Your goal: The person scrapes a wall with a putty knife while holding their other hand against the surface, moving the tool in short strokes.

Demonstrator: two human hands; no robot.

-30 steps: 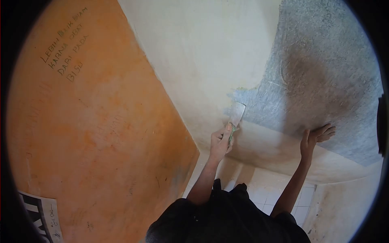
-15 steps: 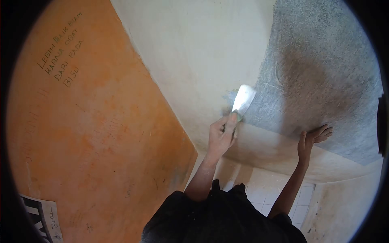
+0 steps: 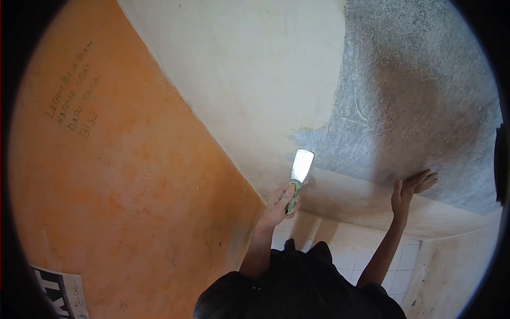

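Observation:
A putty knife [image 3: 302, 166] with a shiny metal blade and a green handle is gripped in my left hand [image 3: 275, 207], fingers wrapped round the handle. Its blade points up and overlaps the pale band just below the lower left corner of the grey, rough patch [image 3: 361, 143]. To the right, my right hand [image 3: 419, 183] lies with fingers stretched out against the lower part of that patch, holding nothing. The cream-coloured painted surface [image 3: 265, 69] borders the patch on its left.
An orange wall [image 3: 138, 175] with handwritten words fills the left side and meets the cream surface along a slanting corner. A black-and-white paper [image 3: 69, 290] is at the lower left. White tiles [image 3: 393, 266] show below, beyond my dark shirt [image 3: 297, 287].
My left hand and the putty knife have moved down and slightly left, away from the edge of the grey patch. My right hand stays on the patch. The view has shifted slightly.

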